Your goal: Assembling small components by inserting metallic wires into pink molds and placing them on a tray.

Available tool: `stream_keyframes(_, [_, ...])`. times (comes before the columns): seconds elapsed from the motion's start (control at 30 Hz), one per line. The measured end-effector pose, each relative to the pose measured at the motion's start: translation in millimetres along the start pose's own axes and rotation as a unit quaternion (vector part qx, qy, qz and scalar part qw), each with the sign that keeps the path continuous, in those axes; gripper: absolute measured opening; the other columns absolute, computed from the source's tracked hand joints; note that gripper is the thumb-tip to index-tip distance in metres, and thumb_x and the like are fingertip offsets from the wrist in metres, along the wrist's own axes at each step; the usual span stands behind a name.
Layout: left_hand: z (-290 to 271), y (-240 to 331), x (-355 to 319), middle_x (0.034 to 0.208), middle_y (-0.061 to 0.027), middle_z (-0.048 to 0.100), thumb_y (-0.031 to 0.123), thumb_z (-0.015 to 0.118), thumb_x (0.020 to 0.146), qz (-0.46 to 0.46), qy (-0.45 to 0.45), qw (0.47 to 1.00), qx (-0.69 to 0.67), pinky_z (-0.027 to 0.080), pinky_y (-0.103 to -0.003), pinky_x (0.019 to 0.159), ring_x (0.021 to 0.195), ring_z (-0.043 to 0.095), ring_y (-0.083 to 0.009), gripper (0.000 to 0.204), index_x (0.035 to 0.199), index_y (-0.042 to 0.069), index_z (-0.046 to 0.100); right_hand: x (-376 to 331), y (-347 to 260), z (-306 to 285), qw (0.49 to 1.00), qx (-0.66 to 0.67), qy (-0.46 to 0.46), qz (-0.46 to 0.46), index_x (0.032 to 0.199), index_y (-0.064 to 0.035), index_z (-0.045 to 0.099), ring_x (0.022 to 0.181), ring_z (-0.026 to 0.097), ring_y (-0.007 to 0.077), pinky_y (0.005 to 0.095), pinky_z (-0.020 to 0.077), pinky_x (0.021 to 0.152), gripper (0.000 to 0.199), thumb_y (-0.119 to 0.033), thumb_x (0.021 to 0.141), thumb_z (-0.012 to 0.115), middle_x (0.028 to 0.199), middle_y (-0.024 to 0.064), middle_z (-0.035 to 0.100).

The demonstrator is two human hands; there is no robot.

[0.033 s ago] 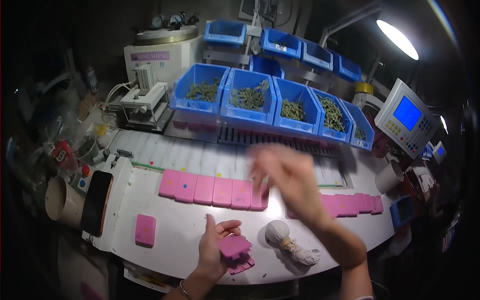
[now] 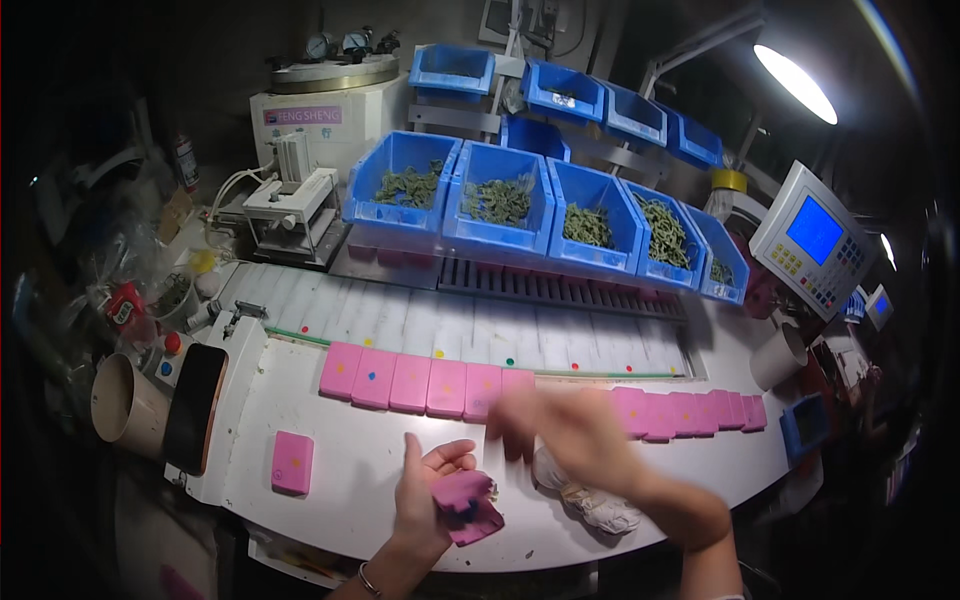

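My left hand holds a pink rubber mould near the front of the white table. The mould's halves are spread at the right side, showing a dark gap. Fingers and thumb of that hand point up and away from me. Just right of it, my right hand hovers, smeared by motion; I cannot make out whether anything is in its fingers. Partly behind that arm lies a white cloth pouch. A lone pink mould rests at the left. Beyond my hands runs a row of pink moulds, continuing to the right.
A pale strip with coloured dots crosses the table's back. Above it stand blue bins holding green pieces. At left are a white machine, a phone and a beige cup. A control panel and lamp are at right.
My right hand has come down toward me, from above the row of moulds to beside the left hand. The mould in my left hand has shifted and its halves sit differently.
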State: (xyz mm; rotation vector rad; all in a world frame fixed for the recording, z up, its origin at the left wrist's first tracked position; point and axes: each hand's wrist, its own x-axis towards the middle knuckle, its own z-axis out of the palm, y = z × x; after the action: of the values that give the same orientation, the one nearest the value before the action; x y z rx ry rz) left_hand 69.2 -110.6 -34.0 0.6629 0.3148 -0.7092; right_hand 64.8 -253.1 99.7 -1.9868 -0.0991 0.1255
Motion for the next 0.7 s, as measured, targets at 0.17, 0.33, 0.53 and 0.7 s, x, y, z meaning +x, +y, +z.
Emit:
stream_keyframes(0.17, [2,-2,-15,0.081,-0.0142,0.06,0.06,0.016,0.091,-0.049,-0.169,0.975,0.137,0.051,-0.031,0.062,0.065,0.06,-0.0197,0.075,0.112,-0.005,0.046,-53,70,34,0.987,-0.095,0.053,-0.121,0.107,-0.0013,0.054,0.095,0.058,0.0215,0.0274,0.0482,0.076,0.027,0.007,0.083,0.049,0.105,0.0156,0.054])
stream_keyframes(0.33, [4,-10,-20,0.075,-0.0164,0.062,0.053,0.018,0.095,-0.003,-0.097,0.963,0.253,0.049,-0.028,0.055,0.055,0.056,-0.0158,0.074,0.112,-0.012,0.049,-86,109,22,0.947,-0.246,0.178,-0.105,0.122,0.003,0.044,0.099,0.052,0.0356,0.0381,0.045,0.084,0.043,0.006,0.08,0.052,0.116,0.0203,0.048])
stream_keyframes(0.53, [0,-18,-12,0.067,-0.0126,0.063,0.045,0.013,0.097,0.083,-0.067,0.928,0.356,0.047,-0.026,0.054,0.053,0.053,-0.0119,0.074,0.094,-0.013,0.059,-115,108,38,0.933,-0.332,0.136,-0.027,0.13,0.0057,0.037,0.088,0.052,0.0341,0.0385,0.0447,0.078,0.065,0.011,0.068,0.056,0.124,0.0252,0.044])
stream_keyframes(0.7, [5,-20,-11,0.063,-0.0116,0.062,0.042,0.015,0.098,0.103,-0.051,0.916,0.385,0.048,-0.027,0.055,0.052,0.054,-0.0123,0.071,0.085,-0.008,0.062,-97,94,56,0.854,-0.417,0.202,-0.235,0.119,0.0003,0.055,0.085,0.056,0.0248,0.0306,0.0469,0.071,0.051,0.003,0.068,0.055,0.124,0.0258,0.049])
